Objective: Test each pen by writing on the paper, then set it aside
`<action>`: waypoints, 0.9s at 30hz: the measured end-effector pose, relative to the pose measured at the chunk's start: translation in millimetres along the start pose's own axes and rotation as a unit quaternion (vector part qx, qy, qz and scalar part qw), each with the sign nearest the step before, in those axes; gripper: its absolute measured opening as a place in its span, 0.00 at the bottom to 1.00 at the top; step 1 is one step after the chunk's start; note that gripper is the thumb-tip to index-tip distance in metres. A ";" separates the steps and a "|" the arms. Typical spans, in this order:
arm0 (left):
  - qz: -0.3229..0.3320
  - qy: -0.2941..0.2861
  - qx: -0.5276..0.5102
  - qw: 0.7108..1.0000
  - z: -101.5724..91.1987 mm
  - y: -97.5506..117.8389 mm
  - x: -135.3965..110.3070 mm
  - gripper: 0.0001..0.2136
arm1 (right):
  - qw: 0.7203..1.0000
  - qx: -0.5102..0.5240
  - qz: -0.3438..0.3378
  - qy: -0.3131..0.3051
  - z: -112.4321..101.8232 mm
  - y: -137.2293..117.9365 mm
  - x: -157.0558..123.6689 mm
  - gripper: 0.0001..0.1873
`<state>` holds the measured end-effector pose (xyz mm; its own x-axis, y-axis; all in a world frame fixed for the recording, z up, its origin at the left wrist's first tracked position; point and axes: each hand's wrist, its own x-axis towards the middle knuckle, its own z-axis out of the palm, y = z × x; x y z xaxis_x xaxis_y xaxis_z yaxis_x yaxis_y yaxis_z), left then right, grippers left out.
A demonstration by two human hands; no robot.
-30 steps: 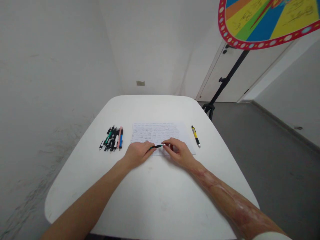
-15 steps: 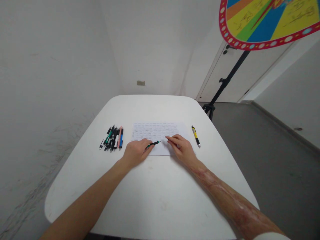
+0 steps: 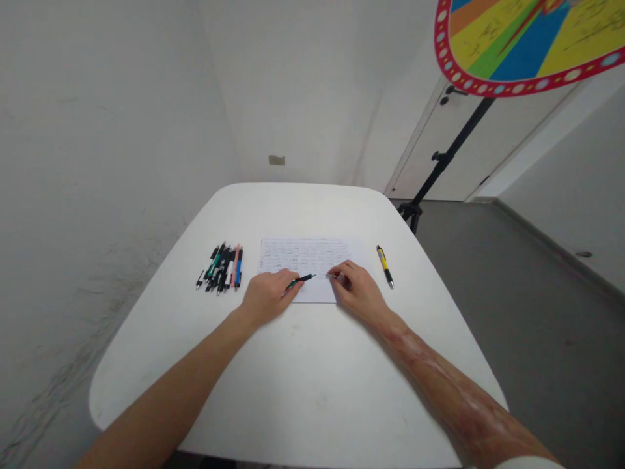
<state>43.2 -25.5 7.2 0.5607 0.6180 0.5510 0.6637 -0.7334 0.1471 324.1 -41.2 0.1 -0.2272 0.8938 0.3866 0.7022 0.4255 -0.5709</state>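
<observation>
My left hand [image 3: 271, 294] is closed on a slim black and green pen [image 3: 303, 279], its narrow end pointing right over the paper. Facing that end, my right hand [image 3: 359, 286] pinches thumb and forefinger together. A small, thin, pale piece [image 3: 331, 276] shows at those fingertips, too small to name. It is close to the pen's end; whether they touch I cannot tell. Under both hands lies a white sheet of paper [image 3: 312, 296] with rows of handwriting on its upper part.
A bunch of several pens [image 3: 222, 268] lies left of the paper on the white table [image 3: 303, 378]. One yellow and black pen [image 3: 385, 267] lies to the right. Beyond the table stands a colourful wheel [image 3: 527, 58] on a black stand [image 3: 439, 166].
My right thumb and forefinger have closed together, and the thin pale piece now shows at their tips. My left hand still holds the pen in nearly the same place. The view has shifted slightly.
</observation>
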 end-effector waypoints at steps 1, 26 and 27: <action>0.001 0.000 0.000 1.000 0.0 0.2 0.0 0.14 | 1.000 0.003 0.001 0.002 -0.6 -1.2 0.5 0.08; 0.036 -0.034 -0.011 0.999 -11.4 4.2 3.0 0.14 | 0.981 0.171 -0.056 0.071 -3.5 -26.7 -1.2 0.06; 0.031 -0.034 -0.010 0.999 -13.2 2.8 3.4 0.14 | 0.978 0.187 -0.041 0.083 -3.7 -24.2 -0.7 0.07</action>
<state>40.5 -29.1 20.4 0.6337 0.5885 0.5021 0.6171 -0.7760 0.1306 309.7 -52.6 16.3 -0.1374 0.8325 0.5367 0.3833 0.5443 -0.7462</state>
